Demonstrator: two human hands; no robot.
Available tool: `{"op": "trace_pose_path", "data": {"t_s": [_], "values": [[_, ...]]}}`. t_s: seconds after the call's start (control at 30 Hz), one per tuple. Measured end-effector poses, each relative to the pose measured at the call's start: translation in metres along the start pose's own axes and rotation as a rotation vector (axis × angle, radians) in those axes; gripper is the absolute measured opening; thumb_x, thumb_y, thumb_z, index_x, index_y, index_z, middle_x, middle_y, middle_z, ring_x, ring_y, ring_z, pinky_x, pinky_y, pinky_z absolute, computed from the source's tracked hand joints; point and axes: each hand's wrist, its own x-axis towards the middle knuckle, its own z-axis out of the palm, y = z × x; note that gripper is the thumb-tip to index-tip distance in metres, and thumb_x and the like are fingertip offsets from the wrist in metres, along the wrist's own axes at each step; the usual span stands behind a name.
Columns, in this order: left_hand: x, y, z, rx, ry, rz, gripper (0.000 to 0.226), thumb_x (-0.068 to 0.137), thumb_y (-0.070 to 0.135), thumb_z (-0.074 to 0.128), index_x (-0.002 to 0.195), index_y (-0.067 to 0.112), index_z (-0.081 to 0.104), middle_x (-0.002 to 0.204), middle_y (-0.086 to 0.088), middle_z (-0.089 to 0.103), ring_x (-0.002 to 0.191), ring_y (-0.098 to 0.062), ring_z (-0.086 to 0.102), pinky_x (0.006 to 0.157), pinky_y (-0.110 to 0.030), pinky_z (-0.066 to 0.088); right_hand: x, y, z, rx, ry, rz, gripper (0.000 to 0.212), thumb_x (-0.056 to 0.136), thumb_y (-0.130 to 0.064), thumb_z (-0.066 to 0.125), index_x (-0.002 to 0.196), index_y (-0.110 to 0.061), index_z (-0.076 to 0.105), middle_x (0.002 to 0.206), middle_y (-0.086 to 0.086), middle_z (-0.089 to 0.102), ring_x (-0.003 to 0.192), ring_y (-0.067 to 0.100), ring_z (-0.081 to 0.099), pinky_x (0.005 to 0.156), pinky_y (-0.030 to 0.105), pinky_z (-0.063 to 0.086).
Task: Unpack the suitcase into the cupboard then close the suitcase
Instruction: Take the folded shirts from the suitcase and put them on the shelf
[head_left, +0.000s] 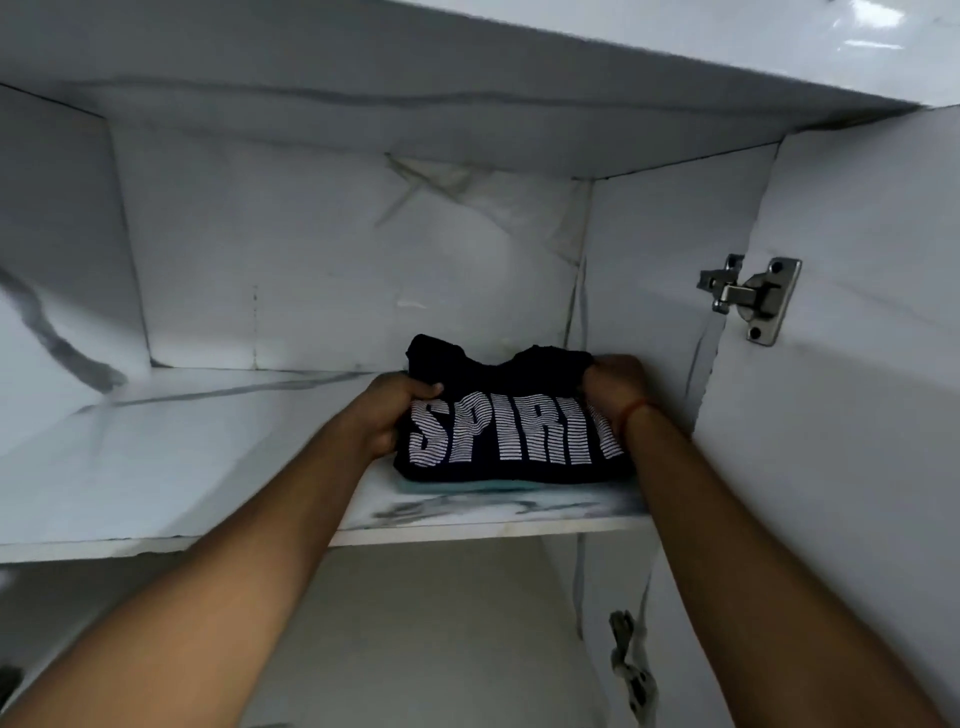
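Observation:
A folded black shirt (506, 410) with striped white letters lies on the white marbled cupboard shelf (171, 467), near its right end. It rests on top of a folded pale teal garment (467, 486), of which only the front edge shows. My left hand (392, 410) grips the shirt's left side, thumb on top. My right hand (615, 382) holds its right back corner, with an orange thread around the wrist. The suitcase is out of view.
The cupboard's right side wall (639, 291) stands just beside the shirt. An open door (857, 364) with a metal hinge (750, 299) hangs at the right. The shelf stretches bare to the left. A lower compartment (415, 634) opens below the shelf.

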Motion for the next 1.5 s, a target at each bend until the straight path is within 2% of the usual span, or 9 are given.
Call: {"op": "trace_pose_path", "data": {"t_s": [0.17, 0.3, 0.4, 0.5, 0.6, 1.17, 1.3, 1.4, 1.5], "values": [[0.018, -0.014, -0.009, 0.361, 0.134, -0.016, 0.017, 0.088, 0.003, 0.065, 0.099, -0.010, 0.065, 0.095, -0.023, 0.070, 0.071, -0.026, 0.066, 0.070, -0.034, 0.056, 0.009, 0.014, 0.006, -0.536, -0.098, 0.056, 0.034, 0.087, -0.008, 0.056, 0.119, 0.004, 0.055, 0.120, 0.023, 0.059, 0.108, 0.033, 0.059, 0.081, 0.028, 0.044], [0.023, -0.005, -0.038, 1.017, 0.383, 0.219, 0.049, 0.090, 0.043, 0.062, 0.103, -0.003, 0.070, 0.102, -0.020, 0.071, 0.096, -0.029, 0.067, 0.089, -0.034, 0.049, -0.032, -0.004, 0.018, -0.771, 0.021, -0.309, 0.053, 0.093, -0.036, 0.052, 0.138, -0.010, 0.042, 0.139, 0.016, 0.047, 0.127, 0.033, 0.044, 0.098, 0.037, 0.041], [0.019, -0.008, -0.063, 1.398, 0.411, 0.312, 0.067, 0.095, 0.053, 0.044, 0.147, 0.011, 0.036, 0.153, -0.015, 0.035, 0.141, -0.027, 0.030, 0.114, -0.036, 0.024, -0.063, -0.008, 0.037, -0.799, -0.168, -0.434, 0.072, 0.087, -0.072, 0.034, 0.149, -0.037, 0.024, 0.158, 0.004, 0.023, 0.145, 0.029, 0.016, 0.115, 0.055, 0.019], [0.024, -0.019, -0.078, 1.631, 0.169, 0.135, 0.073, 0.094, 0.066, 0.027, 0.154, 0.028, 0.010, 0.163, -0.006, 0.003, 0.149, -0.023, 0.002, 0.119, -0.048, 0.004, -0.079, 0.009, 0.046, -0.919, -0.307, -0.361, 0.081, 0.078, -0.086, 0.025, 0.149, -0.047, 0.014, 0.162, 0.001, 0.010, 0.148, 0.031, 0.003, 0.113, 0.065, 0.007], [0.030, -0.020, -0.079, 1.688, 0.069, 0.021, 0.072, 0.094, 0.069, 0.019, 0.154, 0.030, 0.009, 0.163, -0.005, 0.002, 0.149, -0.023, 0.001, 0.119, -0.049, 0.003, -0.081, 0.026, 0.054, -0.947, -0.258, -0.376, 0.079, 0.078, -0.084, 0.033, 0.147, -0.048, 0.020, 0.161, 0.000, 0.014, 0.148, 0.029, 0.007, 0.112, 0.065, 0.010], [0.025, -0.020, -0.081, 1.609, 0.087, 0.063, 0.072, 0.093, 0.069, 0.025, 0.154, 0.031, 0.015, 0.162, -0.002, 0.007, 0.149, -0.020, 0.006, 0.120, -0.042, 0.003, -0.035, 0.037, 0.077, -0.936, -0.135, -0.418, 0.067, 0.087, -0.072, 0.036, 0.145, -0.038, 0.035, 0.156, 0.003, 0.029, 0.145, 0.029, 0.021, 0.113, 0.059, 0.017], [0.011, -0.021, -0.081, 1.395, 0.219, 0.165, 0.057, 0.095, 0.056, 0.041, 0.143, 0.025, 0.044, 0.152, -0.004, 0.038, 0.137, -0.023, 0.038, 0.113, -0.034, 0.030, -0.075, 0.041, 0.074, -0.522, 0.020, -0.692, 0.033, 0.093, -0.039, 0.050, 0.111, -0.017, 0.068, 0.109, 0.006, 0.068, 0.105, 0.025, 0.061, 0.087, 0.037, 0.049], [-0.026, -0.021, -0.078, 1.372, 0.347, 0.343, 0.041, 0.094, 0.046, 0.051, 0.126, 0.022, 0.061, 0.133, -0.007, 0.056, 0.118, -0.024, 0.055, 0.101, -0.033, 0.043, -0.112, 0.040, 0.080, -0.229, 0.056, -0.780, 0.022, 0.094, -0.026, 0.052, 0.104, -0.015, 0.069, 0.095, 0.001, 0.072, 0.085, 0.017, 0.066, 0.075, 0.033, 0.054], [-0.077, -0.022, -0.079, 1.358, 0.405, 0.572, 0.021, 0.093, 0.030, 0.058, 0.108, 0.020, 0.069, 0.113, -0.004, 0.065, 0.111, -0.021, 0.056, 0.091, -0.030, 0.045, -0.145, 0.034, 0.096, 0.118, -0.002, -0.681, 0.016, 0.095, -0.023, 0.055, 0.098, -0.019, 0.071, 0.081, -0.010, 0.071, 0.070, 0.010, 0.067, 0.067, 0.030, 0.056]]}}
